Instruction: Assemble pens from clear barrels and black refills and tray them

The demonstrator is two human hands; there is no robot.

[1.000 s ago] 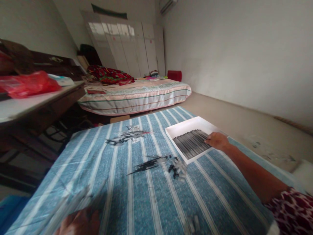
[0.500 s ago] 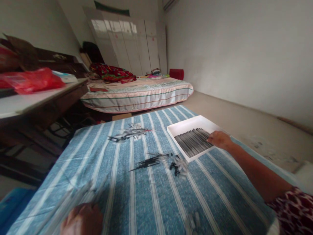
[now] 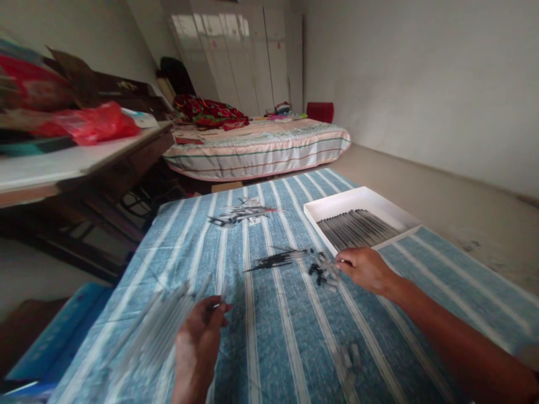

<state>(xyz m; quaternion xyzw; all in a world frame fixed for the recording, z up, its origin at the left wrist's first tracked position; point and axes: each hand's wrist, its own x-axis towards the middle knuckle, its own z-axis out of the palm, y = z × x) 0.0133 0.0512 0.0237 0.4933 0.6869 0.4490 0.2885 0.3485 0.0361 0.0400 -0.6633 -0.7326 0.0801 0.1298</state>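
My left hand hovers over a heap of clear pen tubes on the blue striped cloth; its fingers pinch one clear tube by the end. My right hand reaches toward a small pile of clear and black pen caps, fingers curled at its edge; whether they hold a cap is hidden. Thin black pen refills lie just left of the caps. A white tray with a row of finished dark pens sits behind my right hand.
More pen parts lie at the far end of the cloth. A few clear pieces rest near the front. A desk with a red bag stands left, a bed behind, bare floor to the right.
My right hand left the tray of pens and came back to the cap pile. My left hand rose into view over the clear tubes. The view shifted right and down.
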